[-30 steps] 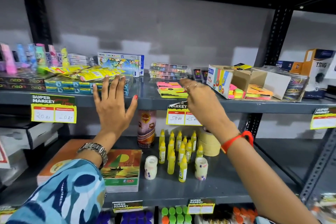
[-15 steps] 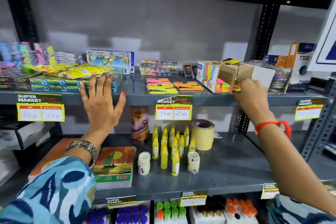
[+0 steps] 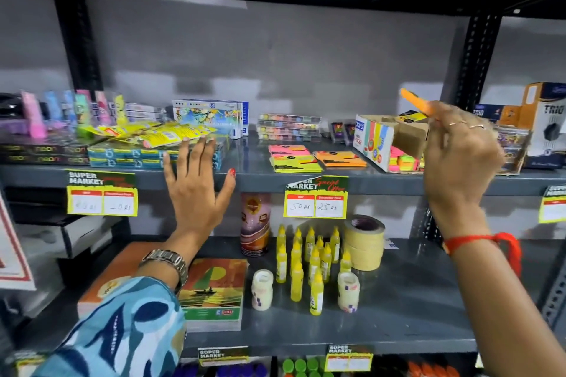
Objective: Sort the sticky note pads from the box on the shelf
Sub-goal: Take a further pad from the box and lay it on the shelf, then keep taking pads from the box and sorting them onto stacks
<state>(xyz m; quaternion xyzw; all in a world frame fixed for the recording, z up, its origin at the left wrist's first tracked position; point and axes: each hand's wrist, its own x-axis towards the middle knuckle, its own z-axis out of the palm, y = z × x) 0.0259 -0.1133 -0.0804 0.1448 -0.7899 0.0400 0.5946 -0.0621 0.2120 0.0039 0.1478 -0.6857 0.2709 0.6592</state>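
An open cardboard box lies tipped on the upper shelf, with neon pink, green and yellow sticky note pads inside. My right hand is raised in front of the box, pinching an orange sticky note pad above it. Left of the box lie two sorted stacks: a pink and yellow-green stack and an orange stack. My left hand rests flat, fingers spread, against the shelf edge beside blue packets, holding nothing.
Blue packets with yellow sachets fill the shelf's left side. Paint boxes and clear cases stand at the back. A TRIO box stands far right. Below are glue bottles, tape rolls and notebooks.
My right hand went from the sorted stacks to the box, then lifted out of it holding an orange pad. An orange stack now lies beside the pink one. My left hand stayed put.
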